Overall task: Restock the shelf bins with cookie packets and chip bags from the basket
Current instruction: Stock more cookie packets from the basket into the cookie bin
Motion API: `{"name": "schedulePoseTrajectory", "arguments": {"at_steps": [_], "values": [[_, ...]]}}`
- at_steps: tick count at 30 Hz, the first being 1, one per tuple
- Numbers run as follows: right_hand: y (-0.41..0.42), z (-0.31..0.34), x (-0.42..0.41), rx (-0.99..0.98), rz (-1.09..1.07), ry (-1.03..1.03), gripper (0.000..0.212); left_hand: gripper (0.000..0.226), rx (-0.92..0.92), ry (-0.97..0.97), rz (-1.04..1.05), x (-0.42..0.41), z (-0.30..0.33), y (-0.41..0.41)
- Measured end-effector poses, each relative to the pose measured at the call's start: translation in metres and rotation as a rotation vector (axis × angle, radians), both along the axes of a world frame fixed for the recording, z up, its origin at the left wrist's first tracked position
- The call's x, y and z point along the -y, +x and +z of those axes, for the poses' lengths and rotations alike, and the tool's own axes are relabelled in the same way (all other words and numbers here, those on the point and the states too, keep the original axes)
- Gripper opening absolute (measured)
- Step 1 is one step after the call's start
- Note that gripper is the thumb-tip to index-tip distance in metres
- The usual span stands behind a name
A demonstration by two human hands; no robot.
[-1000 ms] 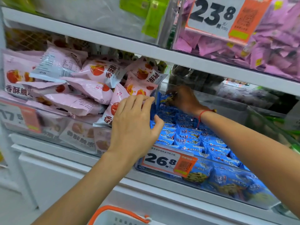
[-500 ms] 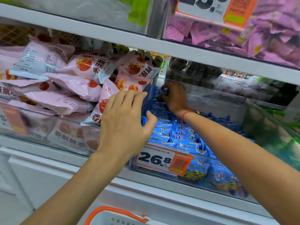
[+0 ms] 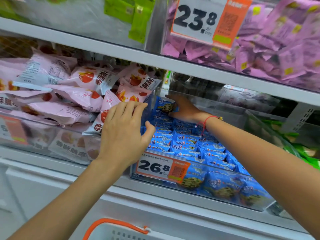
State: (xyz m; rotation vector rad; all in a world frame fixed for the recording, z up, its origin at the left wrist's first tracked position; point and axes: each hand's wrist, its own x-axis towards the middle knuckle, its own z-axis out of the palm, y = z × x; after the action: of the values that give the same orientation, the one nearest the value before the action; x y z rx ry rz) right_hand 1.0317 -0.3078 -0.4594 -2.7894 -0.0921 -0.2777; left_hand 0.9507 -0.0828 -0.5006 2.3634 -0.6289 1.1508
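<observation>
A clear bin (image 3: 256, 203) on the middle shelf holds rows of blue cookie packets (image 3: 187, 144). My right hand (image 3: 183, 110) reaches to the back of this bin and touches an upright blue cookie packet (image 3: 164, 106) there, fingers fairly straight. My left hand (image 3: 124, 130) lies flat over the divider between this bin and the left bin, fingers on a pink chip bag (image 3: 110, 108), thumb against the blue packets. The left bin (image 3: 43, 135) is heaped with pink chip bags (image 3: 69, 94). The basket's (image 3: 121, 231) white rim and orange handle show at the bottom edge.
A price tag reading 26.8 (image 3: 161, 168) hangs on the cookie bin's front. The shelf above carries purple packets (image 3: 277, 40) with a 23.8 tag (image 3: 202, 19) and green packets (image 3: 135, 13). Green bags (image 3: 303, 149) fill the bin at right.
My right hand has stood a blue packet up at the back of the bin and opened against it. My left hand stays on the divider. The view shifted slightly.
</observation>
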Motion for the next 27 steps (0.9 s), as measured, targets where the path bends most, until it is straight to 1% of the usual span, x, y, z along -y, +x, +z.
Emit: {"name": "schedulePoseTrajectory", "arguments": {"at_steps": [3,6,8,10,12,14,16,18,19,21,23,25,27], "values": [[-0.038,0.006,-0.010,0.032,0.034,0.035,0.051,0.049,-0.002,0.037,0.004,0.000,0.001,-0.001],[-0.082,0.006,-0.017,0.025,0.117,0.058,0.043,0.051,-0.026,0.098,0.017,-0.002,0.002,0.001],[-0.110,0.004,-0.019,0.020,0.111,0.041,0.038,0.050,-0.044,0.168,0.030,-0.004,0.004,0.000],[-0.137,0.000,-0.023,0.037,0.100,0.093,0.033,0.044,-0.035,0.210,0.034,-0.004,0.009,-0.004],[-0.164,-0.004,-0.030,0.127,0.101,0.166,0.028,0.040,0.012,0.161,0.021,-0.004,0.014,-0.015],[-0.193,-0.012,-0.040,0.287,0.121,0.236,0.022,0.037,0.072,0.018,-0.008,-0.005,0.015,-0.040],[-0.220,-0.022,-0.052,0.451,0.149,0.278,0.014,0.034,0.078,-0.158,-0.058,-0.006,0.008,-0.072],[-0.240,-0.041,-0.062,0.514,0.159,0.299,0.009,0.027,-0.020,-0.309,-0.076,-0.007,-0.008,-0.105],[-0.247,-0.053,-0.065,0.498,0.155,0.302,0.008,0.021,-0.096,-0.362,-0.063,-0.008,-0.017,-0.119],[-0.258,-0.087,-0.068,0.378,0.119,0.309,0.009,0.013,-0.312,-0.410,-0.040,-0.009,-0.042,-0.139],[-0.268,-0.126,-0.066,0.170,0.046,0.320,0.013,0.011,-0.570,-0.341,-0.013,-0.012,-0.072,-0.150],[-0.277,-0.166,-0.063,-0.059,-0.010,0.326,0.017,0.014,-0.775,-0.173,0.005,-0.018,-0.107,-0.154],[-0.289,-0.205,-0.059,-0.228,-0.043,0.331,0.020,0.018,-0.940,-0.009,-0.009,-0.026,-0.142,-0.156]]}}
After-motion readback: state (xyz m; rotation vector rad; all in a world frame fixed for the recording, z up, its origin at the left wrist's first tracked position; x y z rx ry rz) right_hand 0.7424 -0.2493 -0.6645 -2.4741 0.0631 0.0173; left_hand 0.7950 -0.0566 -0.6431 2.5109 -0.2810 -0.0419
